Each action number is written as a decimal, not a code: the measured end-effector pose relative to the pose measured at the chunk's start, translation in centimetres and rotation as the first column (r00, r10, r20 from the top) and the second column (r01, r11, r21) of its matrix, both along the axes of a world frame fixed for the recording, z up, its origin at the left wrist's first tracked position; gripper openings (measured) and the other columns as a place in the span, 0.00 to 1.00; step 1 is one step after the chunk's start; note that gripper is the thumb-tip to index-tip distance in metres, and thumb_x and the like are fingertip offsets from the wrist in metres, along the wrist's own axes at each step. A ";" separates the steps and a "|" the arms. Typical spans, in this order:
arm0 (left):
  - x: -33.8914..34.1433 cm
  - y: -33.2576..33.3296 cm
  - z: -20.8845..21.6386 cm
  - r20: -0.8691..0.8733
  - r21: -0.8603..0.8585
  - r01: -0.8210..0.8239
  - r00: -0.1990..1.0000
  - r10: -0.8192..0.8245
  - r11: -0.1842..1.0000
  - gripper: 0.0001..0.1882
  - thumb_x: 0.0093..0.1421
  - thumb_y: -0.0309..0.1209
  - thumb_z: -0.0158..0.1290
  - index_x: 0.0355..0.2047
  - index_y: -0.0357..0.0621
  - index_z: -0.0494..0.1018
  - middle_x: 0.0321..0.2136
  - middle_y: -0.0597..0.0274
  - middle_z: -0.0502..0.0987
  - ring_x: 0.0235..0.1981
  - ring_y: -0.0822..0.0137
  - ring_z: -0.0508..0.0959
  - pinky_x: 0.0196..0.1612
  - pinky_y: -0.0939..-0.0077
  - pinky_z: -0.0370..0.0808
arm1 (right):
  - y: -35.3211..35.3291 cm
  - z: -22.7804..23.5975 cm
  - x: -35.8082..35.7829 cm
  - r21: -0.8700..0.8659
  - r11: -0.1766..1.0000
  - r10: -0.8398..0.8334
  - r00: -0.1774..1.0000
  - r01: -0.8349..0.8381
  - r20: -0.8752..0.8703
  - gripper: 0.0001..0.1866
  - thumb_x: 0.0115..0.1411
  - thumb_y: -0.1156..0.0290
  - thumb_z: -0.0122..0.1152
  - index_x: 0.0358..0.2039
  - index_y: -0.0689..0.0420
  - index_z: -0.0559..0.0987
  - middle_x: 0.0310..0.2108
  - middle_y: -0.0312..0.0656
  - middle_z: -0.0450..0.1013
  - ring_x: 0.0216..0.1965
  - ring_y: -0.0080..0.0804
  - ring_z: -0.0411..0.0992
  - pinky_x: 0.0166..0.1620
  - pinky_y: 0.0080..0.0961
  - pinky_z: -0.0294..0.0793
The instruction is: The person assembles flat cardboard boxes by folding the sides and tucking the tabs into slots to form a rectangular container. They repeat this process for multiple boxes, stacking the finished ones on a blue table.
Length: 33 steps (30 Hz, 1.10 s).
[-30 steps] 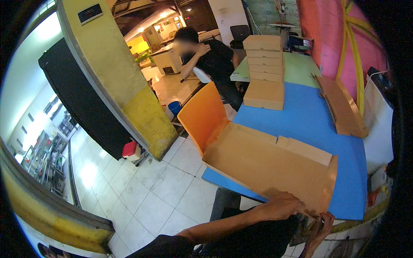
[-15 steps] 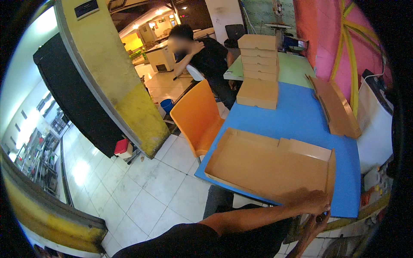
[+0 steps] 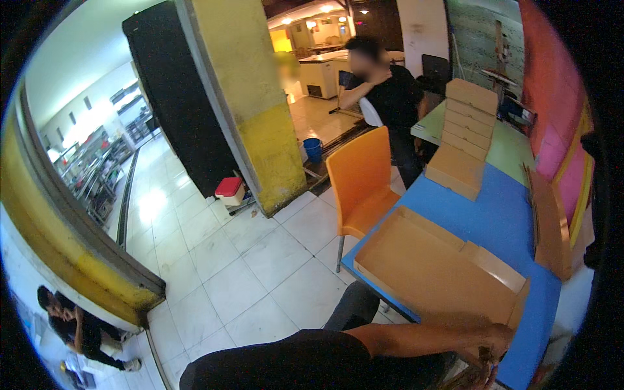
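The floor tiles (image 3: 153,201) far left of the fingers (image 3: 499,338) are washed with white glare from a bright room (image 3: 84,58). Warm, dimmer light is given by lamps (image 3: 312,24) well beyond the fingers. A soft shadow is cast on the open carton (image 3: 422,260) just beside them; the fingers themselves are dimly lit and slightly smeared. Straight edges are bent toward the grainy black rim.

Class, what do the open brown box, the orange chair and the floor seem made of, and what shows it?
Open brown box: most likely cardboard, mainly matt; thin, folded brown walls.
Orange chair: probably moulded plastic with a soft sheen; smooth, evenly coloured curves. Its grey leg may be metal.
Floor: seemingly glazed tile, perhaps ceramic; pale squares, thin joints, bright reflections.
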State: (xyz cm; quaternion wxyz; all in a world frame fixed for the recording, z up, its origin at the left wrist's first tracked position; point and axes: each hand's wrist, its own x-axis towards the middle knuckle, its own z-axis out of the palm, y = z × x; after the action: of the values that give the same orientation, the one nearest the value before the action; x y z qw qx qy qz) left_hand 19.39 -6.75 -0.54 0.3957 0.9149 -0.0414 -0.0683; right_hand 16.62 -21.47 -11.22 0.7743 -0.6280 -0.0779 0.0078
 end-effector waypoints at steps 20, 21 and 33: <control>-1.1 0.9 -0.4 0.024 -0.020 0.023 0.999 -0.023 1.000 0.15 0.51 0.40 0.63 0.32 0.40 0.80 0.30 0.48 0.80 0.37 0.51 0.80 0.40 0.55 0.75 | -0.2 1.0 1.4 -0.020 0.989 0.141 0.981 -0.145 -0.130 0.26 0.59 0.72 0.61 0.58 0.59 0.70 0.34 0.48 0.78 0.25 0.31 0.72 0.29 0.26 0.72; -1.2 1.1 -0.5 0.022 -0.019 0.025 0.999 -0.024 1.000 0.15 0.51 0.40 0.62 0.32 0.40 0.81 0.30 0.48 0.80 0.37 0.51 0.80 0.40 0.55 0.75 | -0.2 1.0 1.5 -0.040 0.988 0.145 0.982 -0.151 -0.121 0.26 0.59 0.72 0.61 0.58 0.59 0.70 0.34 0.48 0.78 0.25 0.31 0.72 0.29 0.26 0.72; -1.3 1.8 -0.9 0.033 -0.007 0.035 0.999 -0.035 0.999 0.15 0.51 0.40 0.62 0.32 0.41 0.81 0.30 0.49 0.81 0.36 0.51 0.80 0.39 0.54 0.75 | -0.1 1.2 2.5 -0.129 0.972 0.188 0.979 -0.198 -0.082 0.26 0.60 0.70 0.61 0.58 0.60 0.70 0.33 0.48 0.78 0.24 0.32 0.71 0.28 0.26 0.72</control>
State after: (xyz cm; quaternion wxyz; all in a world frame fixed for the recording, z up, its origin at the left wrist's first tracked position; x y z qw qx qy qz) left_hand 18.12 -4.94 -1.44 0.3971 0.9136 -0.0642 -0.0598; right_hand 19.12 -21.56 -10.07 0.7273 -0.6683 -0.1110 0.1102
